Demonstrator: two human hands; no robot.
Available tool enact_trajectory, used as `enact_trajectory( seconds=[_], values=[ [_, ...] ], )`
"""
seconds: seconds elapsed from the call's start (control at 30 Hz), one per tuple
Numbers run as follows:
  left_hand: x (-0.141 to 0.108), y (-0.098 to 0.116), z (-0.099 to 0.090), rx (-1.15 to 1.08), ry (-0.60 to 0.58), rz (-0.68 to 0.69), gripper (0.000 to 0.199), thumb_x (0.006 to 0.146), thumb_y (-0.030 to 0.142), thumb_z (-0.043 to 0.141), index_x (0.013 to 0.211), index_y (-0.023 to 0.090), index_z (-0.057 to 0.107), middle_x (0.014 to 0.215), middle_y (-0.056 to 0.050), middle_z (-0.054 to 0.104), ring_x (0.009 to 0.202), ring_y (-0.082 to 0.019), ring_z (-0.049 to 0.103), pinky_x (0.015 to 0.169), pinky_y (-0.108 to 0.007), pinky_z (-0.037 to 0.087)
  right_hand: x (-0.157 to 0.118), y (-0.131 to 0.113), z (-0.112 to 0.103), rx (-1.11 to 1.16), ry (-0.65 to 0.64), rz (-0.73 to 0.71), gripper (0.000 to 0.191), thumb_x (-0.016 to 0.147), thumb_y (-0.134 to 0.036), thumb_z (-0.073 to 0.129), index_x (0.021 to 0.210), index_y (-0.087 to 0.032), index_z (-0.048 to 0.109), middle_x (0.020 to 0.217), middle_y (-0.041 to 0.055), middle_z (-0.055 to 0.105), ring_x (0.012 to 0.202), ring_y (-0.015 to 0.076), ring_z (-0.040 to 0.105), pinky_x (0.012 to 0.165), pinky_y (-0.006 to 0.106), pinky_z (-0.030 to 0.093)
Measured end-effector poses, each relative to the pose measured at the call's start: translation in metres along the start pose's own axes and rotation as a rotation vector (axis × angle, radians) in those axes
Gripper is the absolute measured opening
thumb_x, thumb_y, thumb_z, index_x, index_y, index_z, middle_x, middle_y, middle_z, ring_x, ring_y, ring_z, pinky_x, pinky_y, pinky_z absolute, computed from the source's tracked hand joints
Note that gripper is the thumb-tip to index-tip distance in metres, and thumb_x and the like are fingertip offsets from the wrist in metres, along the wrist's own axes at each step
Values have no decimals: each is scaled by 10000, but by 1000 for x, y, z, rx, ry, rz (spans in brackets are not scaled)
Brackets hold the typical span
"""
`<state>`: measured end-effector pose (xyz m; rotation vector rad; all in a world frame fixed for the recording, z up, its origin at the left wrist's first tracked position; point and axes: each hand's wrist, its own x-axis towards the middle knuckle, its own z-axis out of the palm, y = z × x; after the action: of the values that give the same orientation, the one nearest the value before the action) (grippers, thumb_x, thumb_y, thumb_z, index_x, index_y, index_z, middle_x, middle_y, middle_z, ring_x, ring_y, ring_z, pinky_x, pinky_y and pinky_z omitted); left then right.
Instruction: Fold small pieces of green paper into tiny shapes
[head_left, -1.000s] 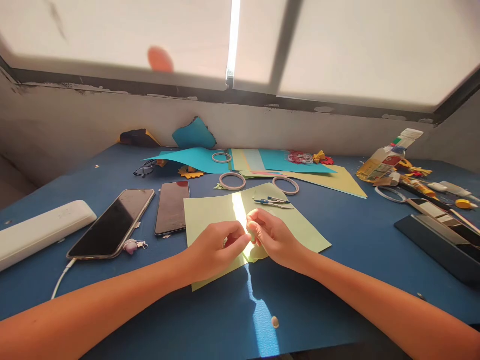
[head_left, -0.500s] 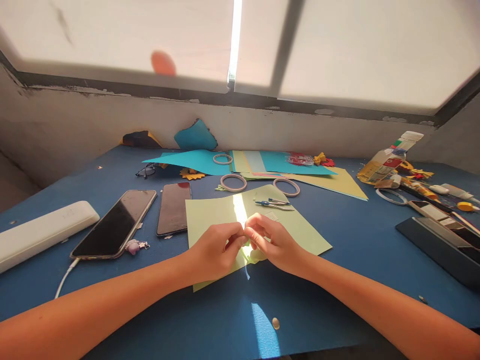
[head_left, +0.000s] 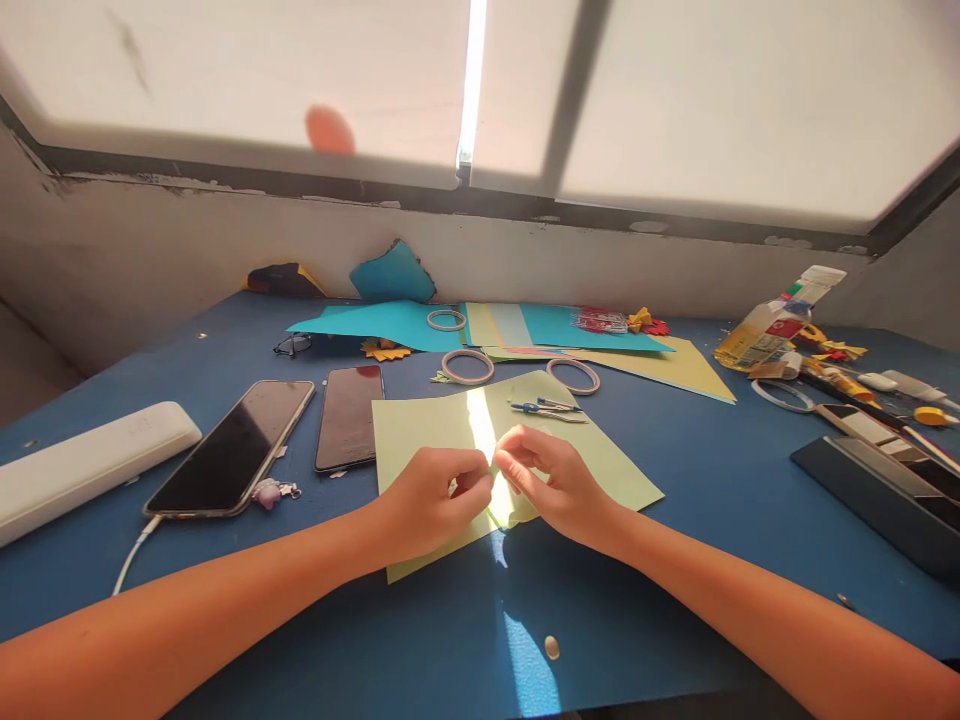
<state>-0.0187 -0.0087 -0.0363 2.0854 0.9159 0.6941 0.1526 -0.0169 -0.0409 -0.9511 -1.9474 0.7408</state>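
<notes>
A light green sheet of paper lies on the blue table, lit by a strip of sun. Over its near half my left hand is closed in a pinch; whatever its fingertips hold is hidden. My right hand pinches thumb to forefinger, just right of the left one. Under the right fingers shows a small curled piece of light green paper, partly covered by the hand and washed out by glare. A drawing compass rests on the sheet beyond my right hand.
Left stand a phone, a second phone with a cable, and a white power bank. Tape rolls and coloured sheets lie behind. At right are a tilted bottle and a dark case.
The fingertips of my two hands have drawn slightly apart, and my left fingers are curled tighter. The green piece under my right hand has shifted a little.
</notes>
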Motion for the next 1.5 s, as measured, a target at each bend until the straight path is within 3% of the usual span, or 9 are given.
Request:
enact_trajectory(
  seconds=[0.2, 0.3, 0.43, 0.67, 0.8, 0.9, 1.23, 1.5],
  values=[
    [1, 3, -3, -181, -12, -150, 292, 833, 274, 386, 607, 148, 521, 486, 47, 374, 469, -79, 317, 465, -213, 271, -2, 9, 1, -138, 167, -157, 130, 863, -241, 461, 758, -197, 523, 574, -32, 436, 499, 95, 369, 474, 237, 339],
    [3, 4, -4, -279, -21, -195, 379, 865, 354, 351, 624, 144, 555, 470, 37, 404, 452, -81, 327, 460, -215, 292, -4, 10, -1, -184, 158, -243, 111, 860, -207, 468, 780, -205, 545, 588, -20, 465, 514, 103, 392, 486, 241, 348],
    [5, 4, -6, -354, 9, -228, 331, 835, 382, 439, 607, 153, 511, 475, 47, 395, 442, -71, 293, 437, -208, 253, -6, 11, -3, -209, 88, -297, 89, 849, -180, 481, 838, -218, 561, 681, 14, 583, 559, 110, 470, 499, 241, 378],
    [5, 5, -7, -310, 139, -175, 290, 859, 365, 434, 666, 159, 503, 547, 39, 435, 478, -75, 326, 455, -212, 270, -3, 8, -2, -200, 105, -122, 112, 822, -295, 545, 861, -191, 536, 653, 4, 558, 518, 105, 473, 477, 244, 398],
    [4, 4, -7, -224, 193, -105, 267, 858, 337, 446, 690, 155, 546, 575, 25, 465, 557, -99, 403, 518, -221, 327, 1, 3, -2, -128, 8, 4, 151, 866, -269, 459, 766, -186, 536, 587, -18, 552, 482, 92, 507, 421, 208, 398],
    [4, 1, -7, -154, 191, -82, 248, 854, 322, 454, 708, 154, 565, 581, 23, 474, 565, -104, 414, 519, -224, 325, 2, 3, -1, -92, -24, 27, 153, 862, -236, 433, 766, -183, 539, 639, -6, 600, 502, 92, 546, 446, 208, 436],
    [1, 3, -1, 11, 163, -75, 298, 838, 337, 481, 605, 153, 487, 528, 48, 389, 493, -84, 316, 467, -227, 238, -2, 10, 2, -207, 69, -44, 96, 773, -215, 505, 679, -204, 505, 564, -21, 502, 516, 103, 454, 478, 232, 358],
    [2, 6, -6, -102, 96, -117, 234, 830, 296, 414, 690, 152, 535, 569, 30, 451, 549, -108, 405, 495, -227, 303, 0, 7, 3, -57, 36, 44, 188, 788, -291, 546, 637, -200, 479, 556, -26, 494, 490, 94, 423, 456, 227, 350]
  ],
)
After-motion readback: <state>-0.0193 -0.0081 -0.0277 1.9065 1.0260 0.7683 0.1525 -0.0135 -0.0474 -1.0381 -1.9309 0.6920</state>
